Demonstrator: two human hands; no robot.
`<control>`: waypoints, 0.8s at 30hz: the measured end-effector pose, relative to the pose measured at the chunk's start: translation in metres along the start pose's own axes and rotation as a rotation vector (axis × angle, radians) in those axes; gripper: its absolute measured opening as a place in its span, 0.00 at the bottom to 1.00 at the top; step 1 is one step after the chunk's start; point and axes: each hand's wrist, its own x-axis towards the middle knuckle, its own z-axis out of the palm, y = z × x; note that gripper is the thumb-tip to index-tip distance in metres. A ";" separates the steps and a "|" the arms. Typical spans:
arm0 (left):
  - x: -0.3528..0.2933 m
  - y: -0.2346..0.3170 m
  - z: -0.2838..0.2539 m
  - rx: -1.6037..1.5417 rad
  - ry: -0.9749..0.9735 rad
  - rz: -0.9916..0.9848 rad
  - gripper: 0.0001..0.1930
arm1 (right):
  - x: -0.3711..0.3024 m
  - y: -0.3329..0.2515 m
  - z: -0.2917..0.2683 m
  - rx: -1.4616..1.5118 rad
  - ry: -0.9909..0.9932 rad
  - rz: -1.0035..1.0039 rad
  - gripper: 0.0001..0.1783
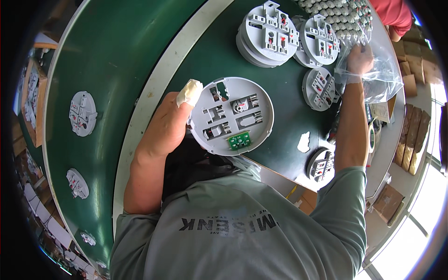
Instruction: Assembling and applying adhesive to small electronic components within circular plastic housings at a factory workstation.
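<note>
My left hand [169, 122] is closed on the rim of a round grey plastic housing [232, 115], with a pale covering [190, 93] over the thumb. The housing is tilted so its inside shows: slots, metal contacts and a small green circuit board [239, 140] near its lower edge. Over at the far right, my right hand [360, 60] is at a clear plastic bag [385, 86], its fingers curled and partly hidden. What they hold, if anything, I cannot make out. Just left of the right forearm lies another round housing [320, 89].
Stacked grey housings [268, 35] stand at the back, with another stack [319, 42] beside them. Many small rounded parts [338, 16] lie in rows behind. More housings [83, 113] sit on the green belt [107, 60] at left. A person's red sleeve [392, 13] shows at far right.
</note>
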 end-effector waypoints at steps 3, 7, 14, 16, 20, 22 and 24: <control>-0.006 -0.017 -0.020 -0.129 -0.063 0.008 0.28 | 0.001 0.003 0.021 0.048 0.086 -0.121 0.20; -0.001 0.012 -0.019 0.013 0.164 0.031 0.29 | 0.033 0.137 0.060 -0.256 0.412 -0.787 0.07; -0.025 0.132 -0.077 0.882 0.860 0.147 0.26 | 0.015 0.084 0.066 -0.088 0.056 -0.139 0.19; -0.034 0.123 -0.088 1.067 0.950 0.210 0.26 | 0.024 0.087 0.057 -0.182 -0.061 -0.045 0.28; -0.080 0.085 -0.125 1.353 1.174 0.267 0.26 | 0.025 0.078 0.050 -0.060 -0.078 -0.039 0.30; -0.127 0.074 -0.144 1.164 1.316 0.096 0.28 | 0.023 0.075 0.044 -0.036 -0.101 -0.029 0.30; -0.156 0.064 -0.150 1.067 1.386 -0.032 0.31 | 0.027 0.070 0.045 -0.027 -0.071 -0.045 0.29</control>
